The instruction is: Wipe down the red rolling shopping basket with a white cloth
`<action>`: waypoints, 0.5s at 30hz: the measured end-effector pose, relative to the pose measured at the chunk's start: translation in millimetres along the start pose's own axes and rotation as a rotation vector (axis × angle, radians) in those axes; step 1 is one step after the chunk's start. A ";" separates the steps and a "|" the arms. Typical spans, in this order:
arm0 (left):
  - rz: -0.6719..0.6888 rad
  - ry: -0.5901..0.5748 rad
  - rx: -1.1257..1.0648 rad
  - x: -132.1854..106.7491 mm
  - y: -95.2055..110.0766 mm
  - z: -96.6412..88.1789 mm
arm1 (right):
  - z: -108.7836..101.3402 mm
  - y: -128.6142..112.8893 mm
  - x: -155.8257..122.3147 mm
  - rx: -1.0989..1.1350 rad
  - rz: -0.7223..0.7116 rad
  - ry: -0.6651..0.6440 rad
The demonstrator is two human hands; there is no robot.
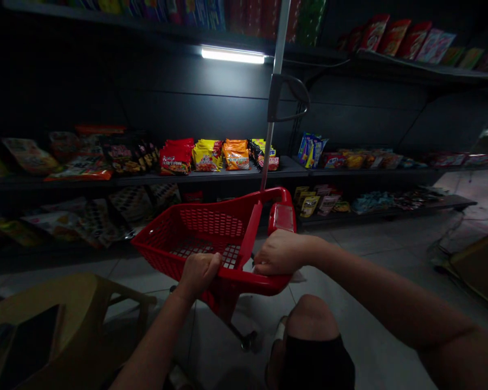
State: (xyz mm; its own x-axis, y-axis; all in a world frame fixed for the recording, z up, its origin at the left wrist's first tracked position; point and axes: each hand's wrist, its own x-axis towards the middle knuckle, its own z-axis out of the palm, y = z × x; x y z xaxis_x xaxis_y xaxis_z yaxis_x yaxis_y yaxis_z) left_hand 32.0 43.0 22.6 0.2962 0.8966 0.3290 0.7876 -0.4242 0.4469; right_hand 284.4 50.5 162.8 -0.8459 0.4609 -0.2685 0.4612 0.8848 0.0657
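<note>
A red plastic shopping cart [158,259] stands on the floor in front of me, turned sideways, with no goods visible in its basket. My left hand [200,272] is closed over the basket's near rim. At the handle end, my right hand [280,252] is closed on the cart's near rail, with its fingers partly hidden. Just beyond my right knuckles is the red handle block with a grey panel [283,216]. A metal pole [277,59] with a grey loop grip [288,97] rises behind the cart's handle end.
Dark shelves [287,169] run across the back with snack packets, including red bags [176,157] and orange bags [236,155]. A yellowish stool [75,295] carries a dark flat object [34,341] at left. A brown box [482,265] is at right. My knee [312,317] is below the cart.
</note>
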 end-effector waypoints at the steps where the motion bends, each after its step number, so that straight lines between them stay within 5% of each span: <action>1: -0.001 0.005 -0.012 -0.9 -2.3 -1.5 | -1.9 -5.8 3.4 0.008 0.011 -0.018; 7: -0.002 0.048 -0.078 -4.0 -19.2 -12.1 | 2.7 -21.5 6.4 0.340 0.067 0.307; 11: 0.012 0.046 -0.121 -6.1 -28.4 -16.3 | 18.9 -22.8 -0.1 0.680 0.083 0.709; 13: 0.015 0.049 -0.139 -8.2 -32.9 -18.1 | 26.4 -24.4 -6.2 0.636 0.041 0.846; 15: 0.025 0.045 -0.144 -9.7 -37.1 -19.4 | 30.9 -21.5 -13.8 0.446 -0.042 0.833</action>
State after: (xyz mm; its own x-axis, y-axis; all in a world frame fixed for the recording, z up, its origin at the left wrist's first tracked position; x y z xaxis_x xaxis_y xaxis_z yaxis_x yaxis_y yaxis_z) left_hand -10.6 47.5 19.0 0.2875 0.8803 0.3774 0.6938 -0.4631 0.5516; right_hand 294.4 23.0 135.4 -0.7037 0.4823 0.5217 0.3402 0.8734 -0.3485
